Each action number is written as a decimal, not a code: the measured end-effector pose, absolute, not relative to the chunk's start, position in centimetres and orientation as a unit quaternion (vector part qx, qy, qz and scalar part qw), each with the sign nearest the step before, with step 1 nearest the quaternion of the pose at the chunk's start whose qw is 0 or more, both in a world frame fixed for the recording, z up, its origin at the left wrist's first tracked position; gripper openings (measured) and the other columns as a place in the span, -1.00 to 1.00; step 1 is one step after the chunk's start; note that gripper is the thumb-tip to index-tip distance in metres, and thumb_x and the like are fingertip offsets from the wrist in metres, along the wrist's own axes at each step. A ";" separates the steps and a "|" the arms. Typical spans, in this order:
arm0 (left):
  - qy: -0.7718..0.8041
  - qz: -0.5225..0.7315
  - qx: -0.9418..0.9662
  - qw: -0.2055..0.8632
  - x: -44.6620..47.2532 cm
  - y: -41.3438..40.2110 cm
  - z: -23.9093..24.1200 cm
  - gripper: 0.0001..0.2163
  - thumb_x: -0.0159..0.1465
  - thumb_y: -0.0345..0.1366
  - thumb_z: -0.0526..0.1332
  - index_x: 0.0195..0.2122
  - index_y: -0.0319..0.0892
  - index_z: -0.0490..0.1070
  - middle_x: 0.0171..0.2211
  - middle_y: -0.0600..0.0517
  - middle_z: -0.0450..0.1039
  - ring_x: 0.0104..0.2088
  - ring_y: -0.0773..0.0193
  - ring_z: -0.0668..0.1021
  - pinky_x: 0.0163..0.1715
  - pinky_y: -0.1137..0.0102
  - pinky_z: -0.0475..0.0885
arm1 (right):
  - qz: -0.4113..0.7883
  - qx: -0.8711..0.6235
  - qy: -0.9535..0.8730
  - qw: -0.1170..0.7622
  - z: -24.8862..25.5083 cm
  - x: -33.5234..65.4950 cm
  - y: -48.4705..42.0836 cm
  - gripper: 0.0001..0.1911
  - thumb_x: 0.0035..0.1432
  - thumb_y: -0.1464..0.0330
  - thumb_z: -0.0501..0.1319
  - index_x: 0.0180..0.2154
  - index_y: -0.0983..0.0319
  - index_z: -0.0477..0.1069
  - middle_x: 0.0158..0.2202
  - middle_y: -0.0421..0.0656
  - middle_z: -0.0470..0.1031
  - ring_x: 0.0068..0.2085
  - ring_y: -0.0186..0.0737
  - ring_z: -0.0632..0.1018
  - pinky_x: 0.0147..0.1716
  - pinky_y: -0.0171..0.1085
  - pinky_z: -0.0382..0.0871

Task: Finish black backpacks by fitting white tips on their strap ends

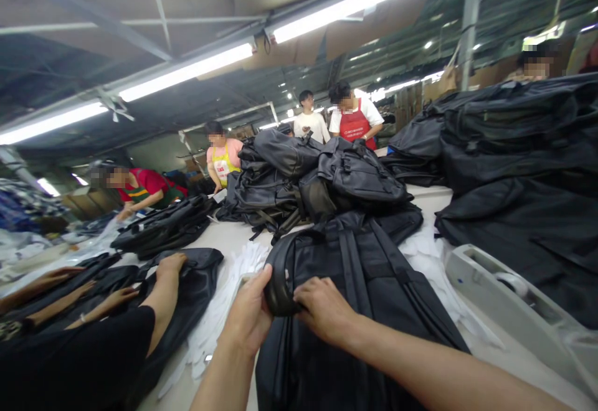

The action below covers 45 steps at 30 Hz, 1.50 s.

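A black backpack [336,342] lies on the table in front of me, its two straps running lengthwise along the side facing up. My left hand [252,305] is closed around the outer edge of the bag's raised, curved end [280,274], thumb on top. On the inner side of that same part, my right hand [322,308] has its fingers curled and pinching at the edge. What exactly the right fingertips grip is hidden, though they touch the bag.
Backpacks are heaped ahead [280,174] and stacked at right [518,149]. White strips [210,317] lie left of my bag; a grey machine arm [509,299] stands to its right. Co-workers' hands [172,264] handle black bags close on my left. Several people stand farther back.
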<state>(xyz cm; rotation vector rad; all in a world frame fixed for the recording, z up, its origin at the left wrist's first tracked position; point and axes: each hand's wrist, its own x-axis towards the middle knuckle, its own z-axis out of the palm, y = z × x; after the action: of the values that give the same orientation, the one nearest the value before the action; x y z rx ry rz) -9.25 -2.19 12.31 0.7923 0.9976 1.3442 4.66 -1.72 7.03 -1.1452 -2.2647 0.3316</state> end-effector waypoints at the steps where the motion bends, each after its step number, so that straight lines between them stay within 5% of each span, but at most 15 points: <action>1: 0.426 0.576 0.345 0.606 -9.4 -2.5 12.0 -0.88 0.08 -0.35 0.27 -0.39 -0.30 0.43 -0.49 0.03 0.50 -0.50 0.35 0.52 -0.41 0.47 0.46 | 0.081 -0.416 -0.852 0.308 7.0 4.8 -1.0 -0.87 0.07 0.39 0.17 -0.29 0.18 0.44 -0.13 -0.13 0.45 -0.08 -0.10 0.37 -0.16 -0.14 0.15; 4: 0.425 0.583 0.328 0.610 -10.4 -3.5 10.3 -0.85 0.08 -0.35 0.26 -0.32 -0.28 0.44 -0.42 0.02 0.52 -0.44 0.32 0.54 -0.37 0.45 0.46 | 0.006 -0.357 -0.855 0.375 6.6 4.6 0.3 -0.77 0.08 0.44 0.15 -0.17 0.17 0.39 0.00 -0.13 0.35 0.03 -0.11 0.26 -0.04 -0.11 0.08; 10: 0.481 0.513 0.263 0.660 -11.5 -5.3 6.8 -0.86 0.08 -0.34 0.27 -0.33 -0.25 0.44 -0.41 -0.02 0.53 -0.40 0.28 0.54 -0.38 0.40 0.47 | 0.061 -0.391 -0.767 0.505 3.5 3.5 0.7 -0.60 -0.10 0.59 0.09 -0.13 0.28 0.29 -0.05 -0.04 0.34 0.00 -0.15 0.29 -0.04 -0.17 0.17; 15: 0.489 0.491 0.255 0.674 -10.0 -6.2 6.0 -0.85 0.04 -0.34 0.31 -0.37 -0.22 0.38 -0.45 -0.01 0.53 -0.46 0.28 0.53 -0.36 0.27 0.48 | 0.104 -0.428 -0.750 0.494 2.4 3.9 1.1 -0.57 -0.16 0.60 0.07 -0.16 0.25 0.26 -0.03 -0.04 0.31 0.00 -0.13 0.28 -0.06 -0.16 0.18; 29: 0.535 0.497 0.269 0.628 -7.7 -6.2 5.2 -0.74 -0.02 -0.26 0.34 -0.31 -0.21 0.38 -0.55 0.08 0.47 -0.58 0.35 0.50 -0.65 0.50 0.41 | 0.138 -0.463 -0.715 0.506 2.7 4.1 0.3 -0.54 -0.23 0.60 0.07 -0.19 0.23 0.29 -0.05 -0.10 0.34 0.01 -0.16 0.28 -0.02 -0.17 0.11; 43: 0.534 0.547 0.202 0.612 -7.8 -5.7 3.0 -0.82 -0.01 -0.35 0.31 -0.38 -0.21 0.37 -0.57 0.06 0.48 -0.58 0.31 0.53 -0.65 0.50 0.42 | 0.160 -0.498 -0.703 0.482 3.1 4.7 -0.1 -0.41 -0.21 0.56 0.08 -0.02 0.27 0.25 0.05 -0.03 0.25 0.07 -0.10 0.24 0.03 -0.16 0.12; 45: 0.538 0.554 0.194 0.605 -7.9 -5.7 2.7 -0.82 -0.02 -0.35 0.31 -0.39 -0.21 0.37 -0.59 0.07 0.47 -0.59 0.32 0.52 -0.65 0.51 0.42 | 0.210 -0.534 -0.668 0.474 3.1 5.1 -0.2 -0.53 -0.14 0.51 0.09 -0.08 0.27 0.31 -0.07 -0.03 0.36 -0.04 -0.10 0.35 -0.06 -0.19 0.20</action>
<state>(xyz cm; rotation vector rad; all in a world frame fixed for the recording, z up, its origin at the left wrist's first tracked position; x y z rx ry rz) -7.93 -5.71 2.70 0.4487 1.2458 1.2820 5.15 -0.18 3.11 -1.3057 -1.6346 0.5130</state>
